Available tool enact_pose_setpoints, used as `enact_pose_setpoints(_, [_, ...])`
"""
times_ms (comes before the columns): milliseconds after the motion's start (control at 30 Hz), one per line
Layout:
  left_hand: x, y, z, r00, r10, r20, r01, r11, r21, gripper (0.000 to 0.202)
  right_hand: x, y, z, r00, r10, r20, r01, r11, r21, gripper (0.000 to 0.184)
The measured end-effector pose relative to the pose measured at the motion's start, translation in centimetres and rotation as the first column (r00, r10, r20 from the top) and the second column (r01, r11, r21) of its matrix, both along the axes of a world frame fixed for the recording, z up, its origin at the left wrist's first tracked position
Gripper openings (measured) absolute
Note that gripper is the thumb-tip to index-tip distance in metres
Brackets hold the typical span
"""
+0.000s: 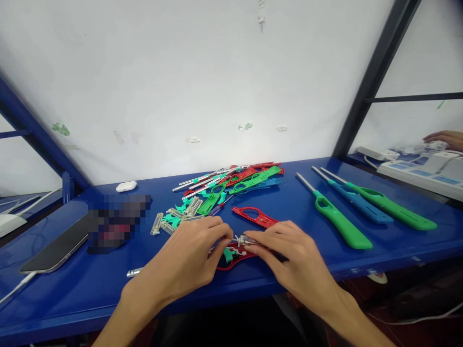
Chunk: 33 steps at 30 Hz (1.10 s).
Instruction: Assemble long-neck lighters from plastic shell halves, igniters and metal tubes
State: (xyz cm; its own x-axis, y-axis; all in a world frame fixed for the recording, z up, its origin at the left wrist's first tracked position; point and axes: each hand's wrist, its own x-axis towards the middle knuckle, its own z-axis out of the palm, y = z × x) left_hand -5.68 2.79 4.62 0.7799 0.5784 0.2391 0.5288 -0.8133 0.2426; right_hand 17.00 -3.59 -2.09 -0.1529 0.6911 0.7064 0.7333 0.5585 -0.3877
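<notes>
Close to the front of the blue table, my right hand [296, 253] pinches a small clear lighter fuel tank [243, 239], its valve end facing left. My left hand [191, 250] meets it there, thumb and forefinger pressed together at the valve; whatever they grip is too small to make out. Beneath both hands lies a red lighter shell half [231, 263] with a green trigger [227, 254] and a thin white wire in it. A metal lighter tube [133, 272] pokes out left of my left wrist. Just beyond my right hand rests another red shell half [255, 217].
Loose clear tanks [157, 223], green triggers and a pile of shells with metal tubes [231, 180] lie behind my hands. Assembled lighters [342, 219] are at right. A phone [58, 246] and white earbud case [126, 186] sit left. Another person's hand [446, 139] shows far right.
</notes>
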Motion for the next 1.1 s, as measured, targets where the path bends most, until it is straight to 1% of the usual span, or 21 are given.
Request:
enact_pose_setpoints(167, [0.15, -0.1, -0.17, 1.0, 0.0, -0.017, 0.0, 0.999, 0.042, 0.021, 0.0, 0.01, 0.43, 0.999, 0.041, -0.005, -0.041, 0.999, -0.02, 0.018])
enact_pose_setpoints(267, [0.14, -0.1, -0.26, 1.0, -0.008, -0.013, 0.008, 0.999, 0.053, 0.021, 0.01, -0.02, 0.52, 0.999, 0.042, -0.007, -0.043, 0.998, -0.035, 0.017])
enact_pose_setpoints(500, [0.16, -0.14, 0.0, 0.999, -0.02, 0.035, 0.02, 1.0, -0.003, 0.018, -0.09, -0.09, 0.53, 1.0, 0.017, -0.018, -0.017, 1.0, 0.004, 0.018])
enact_pose_setpoints(633, [0.27, -0.16, -0.01, 0.999, -0.019, 0.045, 0.019, 1.0, -0.004, 0.018, -0.11, -0.1, 0.57, 0.999, 0.04, -0.016, -0.04, 0.999, 0.012, 0.016])
enact_pose_setpoints(900, [0.42, -0.35, -0.19, 0.998, -0.019, 0.067, 0.019, 1.0, -0.003, 0.018, -0.08, -0.12, 0.65, 0.999, 0.047, -0.016, -0.047, 0.998, 0.044, 0.017])
enact_pose_setpoints(1100, [0.55, -0.19, -0.32, 0.997, -0.022, 0.078, 0.022, 1.0, -0.009, 0.017, 0.02, -0.13, 0.66, 0.998, 0.053, -0.016, -0.052, 0.998, 0.04, 0.016])
